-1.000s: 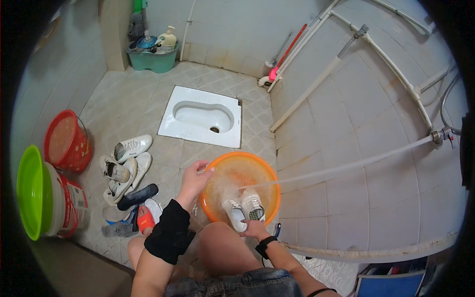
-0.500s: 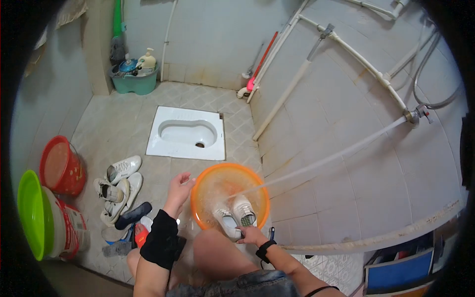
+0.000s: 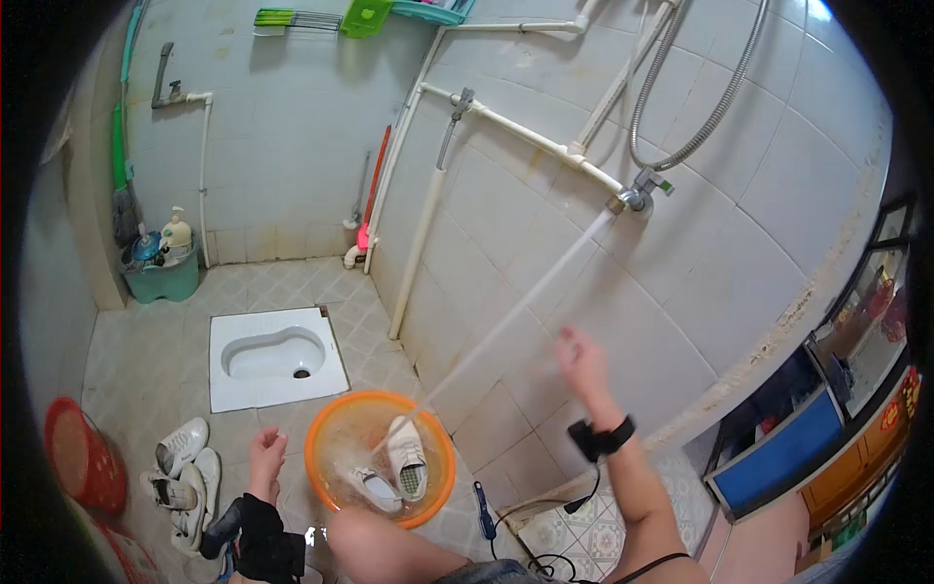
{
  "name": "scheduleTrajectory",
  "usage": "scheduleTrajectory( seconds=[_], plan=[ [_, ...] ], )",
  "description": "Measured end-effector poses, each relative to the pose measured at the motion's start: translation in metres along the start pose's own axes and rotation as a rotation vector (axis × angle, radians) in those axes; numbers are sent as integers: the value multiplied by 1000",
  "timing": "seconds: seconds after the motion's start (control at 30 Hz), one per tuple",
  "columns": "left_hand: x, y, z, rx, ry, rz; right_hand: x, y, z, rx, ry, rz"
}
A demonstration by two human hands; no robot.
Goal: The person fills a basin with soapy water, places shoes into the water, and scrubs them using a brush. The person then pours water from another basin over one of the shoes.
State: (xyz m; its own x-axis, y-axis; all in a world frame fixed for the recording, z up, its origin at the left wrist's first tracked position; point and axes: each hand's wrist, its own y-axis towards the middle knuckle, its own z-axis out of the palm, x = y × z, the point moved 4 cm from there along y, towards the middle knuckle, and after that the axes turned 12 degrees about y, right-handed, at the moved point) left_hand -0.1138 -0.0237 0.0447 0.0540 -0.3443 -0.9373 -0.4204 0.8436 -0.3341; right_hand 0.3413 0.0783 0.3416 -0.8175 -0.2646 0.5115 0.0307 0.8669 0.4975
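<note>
An orange basin (image 3: pixel 316 477) of cloudy, bubbling water stands on the floor before my knees. Two white shoes are in it: a lace-up shoe (image 3: pixel 407 450) leaning at the right, with a green checked insole, and another shoe (image 3: pixel 375 489) lower in the water. My right hand (image 3: pixel 582 362) is raised in the air between the basin and the wall tap (image 3: pixel 637 195), slightly blurred, fingers apart and holding nothing. Left of the basin hovers my left hand (image 3: pixel 268 454), loosely open with nothing in it. A water jet (image 3: pixel 516 316) runs from the tap into the basin.
A squat toilet (image 3: pixel 277 401) lies behind the basin. More white shoes (image 3: pixel 185 482) and a red bucket (image 3: pixel 73 457) are at left. A corded device (image 3: pixel 484 511) lies right of the basin. A teal tub (image 3: pixel 161 282) with bottles stands in the far corner.
My right hand has let go of the shoe at the basin's near edge and risen toward the tap. The view has turned right and upward. The shoes remain in the basin.
</note>
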Motion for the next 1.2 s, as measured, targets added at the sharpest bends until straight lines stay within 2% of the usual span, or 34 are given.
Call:
scheduleTrajectory(
  seconds=[0.03,0.07,0.1,0.17,0.23,0.3,0.33,0.37,0.4,0.43,0.47,0.5,0.53,0.6,0.63,0.7,0.77,0.83,0.87,0.93,0.97,1.0,1.03,1.07,1.13,1.17,1.2],
  plan=[
    [3,3,0,13,0,-2,-4,25,-23,-204,20,-251],
    [1,1,0,16,1,1,10,46,-47,-312,90,-276],
    [0,-2,-2,7,-5,-9,37,58,-73,-328,97,-177],
    [-1,-2,-5,-9,-14,-20,49,93,-108,-459,164,-357],
    [8,3,-7,11,28,-27,65,116,-130,-502,214,-421],
    [-5,-9,-4,-17,75,-3,72,136,-142,-444,240,-482],
    [16,6,-2,-27,102,53,79,141,-143,-382,252,-447],
    [-10,-20,-3,21,49,67,74,147,-139,-196,549,-323],
    [-6,-13,-4,-91,212,103,20,193,-146,-134,416,-405],
    [11,0,-3,-198,254,108,13,197,-138,-190,490,-398],
    [13,0,-3,-166,164,123,12,197,-146,-253,562,-379],
    [7,-3,-6,-158,219,42,1,211,-147,-250,575,-292],
    [2,-10,-9,-187,131,76,2,221,-145,-338,374,-442],
    [2,-11,-18,-259,208,84,-42,274,-156,-529,25,-613],
    [1,-15,-29,-287,209,71,-26,270,-151,-514,52,-620],
    [-7,-26,-53,-308,19,-4,18,236,-144,-753,-502,-586],
    [-15,-36,-91,-285,-188,-60,50,228,-127,-770,-483,-629],
    [-21,-47,-129,-319,-421,-45,90,211,-108,-864,-850,-468],
    [-27,-59,-149,-349,-567,-34,105,204,-103,-861,-844,-471],
    [2,-53,-207,-406,-705,216,116,198,-98,-772,-983,-232],
    [15,-59,-244,-422,-571,283,114,199,-96,-768,-988,-221],
    [-7,-92,-266,-494,-636,182,111,198,-95,-803,-989,-247],
    [-5,-108,-302,-719,-144,260,105,197,-98,-840,-1004,-274],
    [4,-120,-334,-719,-404,215,95,198,-100,-844,-1044,-260],
    [42,-144,-401,-747,-535,310,77,179,-99,-918,-515,-771],
    [64,-160,-436,-756,-593,360,77,157,-95,-914,-559,-763],
    [91,-173,-470,-746,-669,449,91,124,-83,-801,-404,-780]
  ],
)
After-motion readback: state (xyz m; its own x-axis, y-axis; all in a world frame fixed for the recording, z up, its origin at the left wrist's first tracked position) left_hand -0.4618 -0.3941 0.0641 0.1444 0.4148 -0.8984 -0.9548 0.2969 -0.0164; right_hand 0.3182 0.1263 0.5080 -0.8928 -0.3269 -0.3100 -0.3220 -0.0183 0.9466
